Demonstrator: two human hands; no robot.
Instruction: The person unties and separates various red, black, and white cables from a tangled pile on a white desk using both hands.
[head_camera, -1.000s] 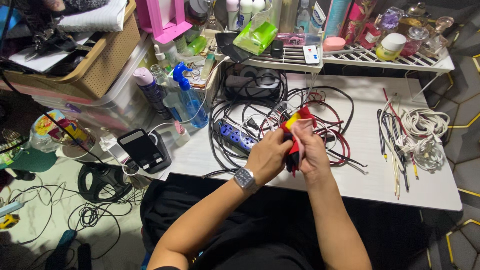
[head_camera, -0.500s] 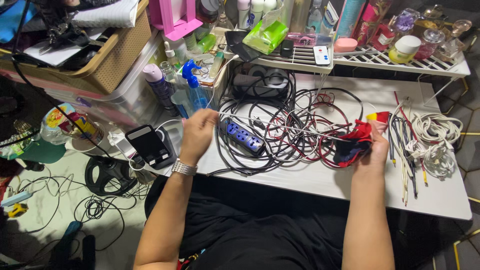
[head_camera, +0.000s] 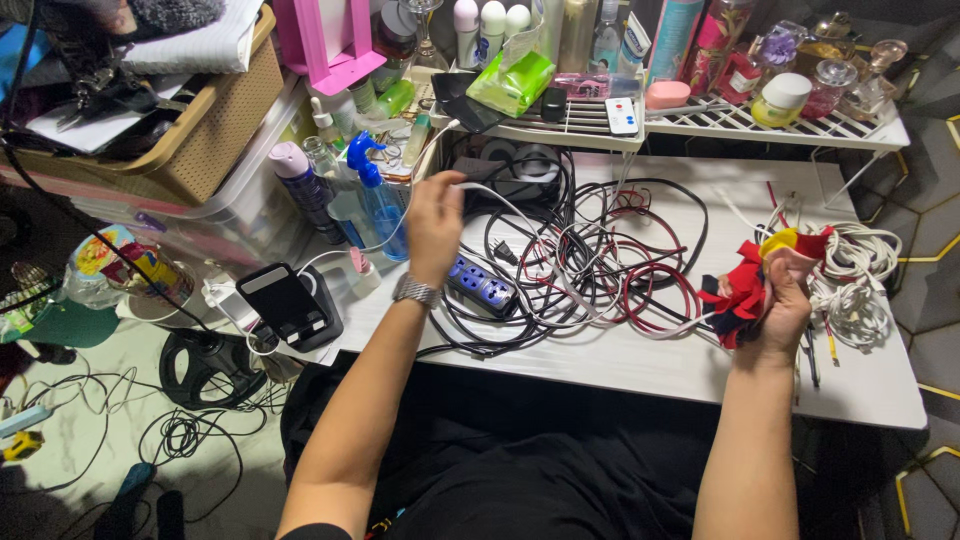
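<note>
1. On the white worktop (head_camera: 640, 365), black and red cables (head_camera: 600, 260) sprawl mid-surface.
2. Left hand (head_camera: 435, 225) pinches a white cable (head_camera: 545, 245) near the back edge.
3. Right hand (head_camera: 785, 300) clutches a red cloth (head_camera: 742, 290) near the right edge.

Bare arms, a metal watch, black clothes.
Both forearms are bare, with no sleeves showing down to the elbows and no gloves or rings to be made out on the left hand (head_camera: 436, 222) or the right hand (head_camera: 785, 300). A silver watch (head_camera: 416, 291) with a linked metal band sits on the left wrist, just below that hand. Below the watch, toward the bottom edge, the lap and torso are covered in black cloth (head_camera: 520, 470), loosely creased, with a small bright-coloured patch near its lower edge.
</note>
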